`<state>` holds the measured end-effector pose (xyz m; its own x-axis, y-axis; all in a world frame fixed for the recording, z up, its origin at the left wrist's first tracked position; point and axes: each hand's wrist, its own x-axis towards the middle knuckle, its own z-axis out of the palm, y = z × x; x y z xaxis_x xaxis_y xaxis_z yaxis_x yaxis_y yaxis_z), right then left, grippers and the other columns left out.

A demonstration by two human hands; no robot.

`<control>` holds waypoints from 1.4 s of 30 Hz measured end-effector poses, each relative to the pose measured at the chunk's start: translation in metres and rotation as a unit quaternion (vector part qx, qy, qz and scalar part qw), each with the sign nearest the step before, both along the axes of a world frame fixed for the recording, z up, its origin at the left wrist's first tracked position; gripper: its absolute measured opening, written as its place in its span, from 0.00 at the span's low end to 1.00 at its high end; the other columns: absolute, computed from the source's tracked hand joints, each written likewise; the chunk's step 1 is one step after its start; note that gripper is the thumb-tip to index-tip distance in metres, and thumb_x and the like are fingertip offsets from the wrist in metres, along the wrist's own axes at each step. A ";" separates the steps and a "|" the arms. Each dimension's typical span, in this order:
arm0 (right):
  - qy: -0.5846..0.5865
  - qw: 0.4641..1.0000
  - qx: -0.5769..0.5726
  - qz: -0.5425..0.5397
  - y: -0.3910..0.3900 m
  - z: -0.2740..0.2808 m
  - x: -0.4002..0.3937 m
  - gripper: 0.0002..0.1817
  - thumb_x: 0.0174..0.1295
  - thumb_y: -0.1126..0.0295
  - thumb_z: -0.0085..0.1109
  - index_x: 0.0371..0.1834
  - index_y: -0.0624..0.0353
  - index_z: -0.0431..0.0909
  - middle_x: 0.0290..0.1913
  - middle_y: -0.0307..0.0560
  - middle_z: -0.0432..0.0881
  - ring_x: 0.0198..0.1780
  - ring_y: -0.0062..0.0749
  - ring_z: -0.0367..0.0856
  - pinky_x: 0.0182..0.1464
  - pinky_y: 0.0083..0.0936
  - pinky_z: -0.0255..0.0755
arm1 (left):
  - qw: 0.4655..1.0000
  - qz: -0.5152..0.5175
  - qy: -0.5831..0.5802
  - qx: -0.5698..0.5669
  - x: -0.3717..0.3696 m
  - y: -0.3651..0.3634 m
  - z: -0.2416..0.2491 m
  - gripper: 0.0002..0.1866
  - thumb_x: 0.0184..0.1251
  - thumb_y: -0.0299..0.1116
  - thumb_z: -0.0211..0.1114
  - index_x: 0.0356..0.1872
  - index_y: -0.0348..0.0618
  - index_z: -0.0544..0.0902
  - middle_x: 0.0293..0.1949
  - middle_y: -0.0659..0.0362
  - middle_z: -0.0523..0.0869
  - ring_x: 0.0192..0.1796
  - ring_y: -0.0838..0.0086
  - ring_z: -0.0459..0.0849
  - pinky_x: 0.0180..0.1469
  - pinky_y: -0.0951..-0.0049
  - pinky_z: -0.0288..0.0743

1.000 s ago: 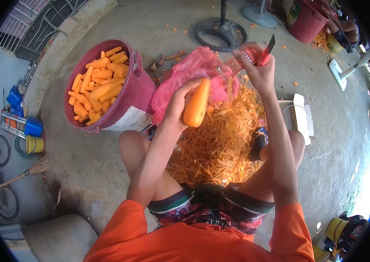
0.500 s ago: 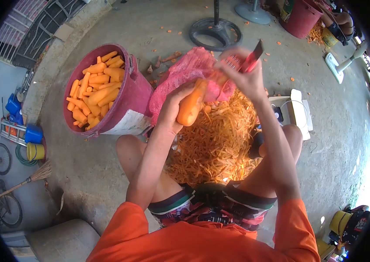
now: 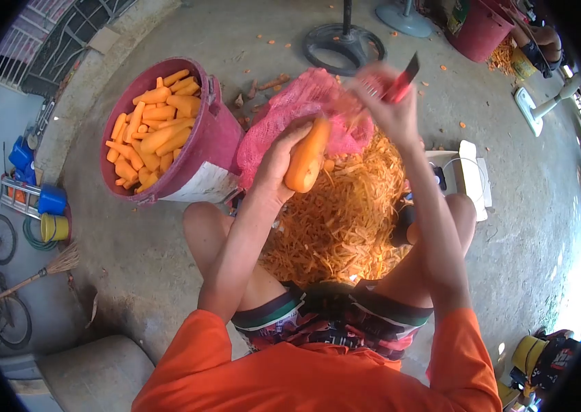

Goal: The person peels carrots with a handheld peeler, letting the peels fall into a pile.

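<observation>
A peeled orange carrot (image 3: 307, 156) is gripped in my left hand (image 3: 278, 159), tilted over a heap of carrot peelings (image 3: 345, 220). To its right and a little higher, my right hand (image 3: 390, 103) is closed on a red-handled tool (image 3: 400, 86) with a dark blade tip pointing up; motion blurs its fingers and the part facing the carrot. Behind both hands lies a pink mesh sack (image 3: 283, 120). Left of the sack stands a large pink tub (image 3: 198, 147) holding several peeled carrots (image 3: 167, 137).
A round black stand base (image 3: 345, 48) is beyond the sack. An open white box (image 3: 469, 182) lies right of the peelings. Another person's legs (image 3: 541, 41) show at the top right near a second pink tub (image 3: 479, 34). A broom (image 3: 64, 259) is at the left.
The carrot has turned slightly more upright in my left hand. My right hand, still blurred, has shifted slightly with the tool. The whole view has moved a little.
</observation>
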<state>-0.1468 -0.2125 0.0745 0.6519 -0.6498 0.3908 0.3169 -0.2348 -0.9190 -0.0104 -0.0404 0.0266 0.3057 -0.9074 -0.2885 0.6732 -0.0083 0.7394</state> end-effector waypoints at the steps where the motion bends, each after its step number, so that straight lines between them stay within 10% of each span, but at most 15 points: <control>1: -0.034 0.993 -0.115 0.012 0.016 -0.009 0.005 0.06 0.62 0.76 0.73 0.35 0.64 0.84 0.34 0.38 0.88 0.36 0.22 0.85 0.40 0.22 0.80 | 1.000 0.002 0.003 0.001 -0.001 0.000 -0.001 0.19 0.80 0.40 0.58 0.64 0.44 0.77 0.51 0.58 0.86 0.42 0.73 0.87 0.38 0.72 0.85; 4: 0.042 0.940 -0.337 0.025 0.021 -0.016 0.003 0.05 0.61 0.77 0.73 0.36 0.63 0.84 0.35 0.39 0.89 0.37 0.23 0.86 0.42 0.21 0.80 | 0.999 0.005 0.004 -0.035 0.002 -0.001 -0.006 0.16 0.79 0.39 0.60 0.61 0.46 0.79 0.50 0.60 0.86 0.45 0.72 0.87 0.41 0.71 0.85; 8: 0.019 0.985 -0.131 -0.109 -0.018 -0.015 0.012 0.13 0.56 0.69 0.79 0.38 0.62 0.85 0.33 0.41 0.89 0.38 0.23 0.86 0.44 0.26 0.80 | 0.996 -0.013 0.062 -0.059 0.005 -0.003 -0.009 0.16 0.79 0.39 0.59 0.62 0.48 0.77 0.47 0.61 0.86 0.46 0.72 0.87 0.41 0.65 0.88; 10: -0.018 1.000 -0.010 -0.004 0.014 -0.015 0.011 0.14 0.56 0.68 0.80 0.40 0.62 0.85 0.33 0.41 0.89 0.36 0.23 0.85 0.43 0.26 0.79 | 0.999 0.014 0.040 -0.029 0.000 -0.006 -0.004 0.15 0.79 0.39 0.58 0.61 0.47 0.78 0.47 0.60 0.85 0.47 0.72 0.87 0.43 0.66 0.88; 12: -0.027 0.921 -0.388 0.031 0.031 -0.018 0.015 0.10 0.61 0.73 0.76 0.39 0.64 0.84 0.32 0.40 0.89 0.33 0.21 0.84 0.40 0.21 0.78 | 0.995 0.034 0.082 -0.038 -0.002 -0.009 0.000 0.15 0.80 0.39 0.58 0.60 0.45 0.79 0.47 0.60 0.86 0.48 0.73 0.87 0.44 0.68 0.88; 18: 0.018 0.993 -0.077 -0.092 -0.011 -0.024 0.013 0.12 0.56 0.71 0.79 0.39 0.62 0.86 0.32 0.45 0.87 0.34 0.29 0.85 0.42 0.27 0.79 | 0.993 0.009 0.113 -0.044 0.008 -0.006 -0.007 0.15 0.79 0.39 0.59 0.58 0.45 0.81 0.46 0.59 0.87 0.42 0.74 0.88 0.39 0.73 0.85; 21: -0.057 0.909 -0.410 0.056 0.038 0.000 0.012 0.08 0.64 0.74 0.73 0.41 0.66 0.85 0.35 0.42 0.90 0.34 0.21 0.87 0.37 0.19 0.80 | 0.992 0.070 0.104 -0.005 -0.009 -0.011 0.019 0.15 0.78 0.42 0.62 0.56 0.44 0.80 0.43 0.58 0.87 0.40 0.73 0.88 0.37 0.71 0.85; 24: 0.003 0.997 -0.060 0.053 0.000 -0.032 0.017 0.09 0.62 0.74 0.75 0.41 0.65 0.86 0.37 0.42 0.90 0.37 0.22 0.88 0.41 0.20 0.82 | 0.992 -0.056 0.098 -0.063 0.015 -0.003 -0.016 0.17 0.78 0.42 0.61 0.58 0.44 0.79 0.43 0.57 0.87 0.40 0.71 0.89 0.37 0.70 0.86; 28: 0.003 0.990 -0.144 -0.002 0.009 -0.028 0.013 0.08 0.61 0.76 0.74 0.41 0.65 0.86 0.41 0.44 0.91 0.40 0.22 0.88 0.43 0.21 0.82 | 0.992 0.090 0.089 0.006 -0.005 -0.016 0.001 0.18 0.79 0.42 0.59 0.59 0.42 0.79 0.45 0.56 0.88 0.37 0.69 0.89 0.37 0.68 0.87; 32: 0.047 0.954 -0.291 -0.055 0.008 -0.036 0.011 0.10 0.61 0.74 0.75 0.42 0.64 0.86 0.39 0.42 0.90 0.39 0.22 0.87 0.43 0.22 0.81 | 0.997 0.009 0.053 -0.048 0.009 -0.007 -0.018 0.17 0.79 0.42 0.59 0.58 0.42 0.80 0.45 0.58 0.88 0.42 0.71 0.88 0.44 0.71 0.85; 33: 0.027 0.999 -0.038 0.010 -0.011 -0.035 0.010 0.13 0.58 0.70 0.78 0.43 0.62 0.86 0.38 0.41 0.90 0.39 0.24 0.87 0.44 0.24 0.80 | 0.998 -0.010 0.044 -0.038 0.011 -0.005 -0.022 0.18 0.80 0.42 0.57 0.57 0.39 0.80 0.44 0.55 0.87 0.39 0.68 0.89 0.32 0.71 0.84; 42: 0.037 0.978 -0.201 -0.047 0.000 -0.046 0.016 0.15 0.53 0.70 0.81 0.41 0.61 0.87 0.34 0.42 0.89 0.37 0.24 0.86 0.43 0.25 0.79 | 0.984 -0.047 0.152 -0.081 0.016 0.001 -0.025 0.18 0.80 0.44 0.58 0.56 0.40 0.81 0.43 0.54 0.88 0.36 0.64 0.89 0.30 0.68 0.84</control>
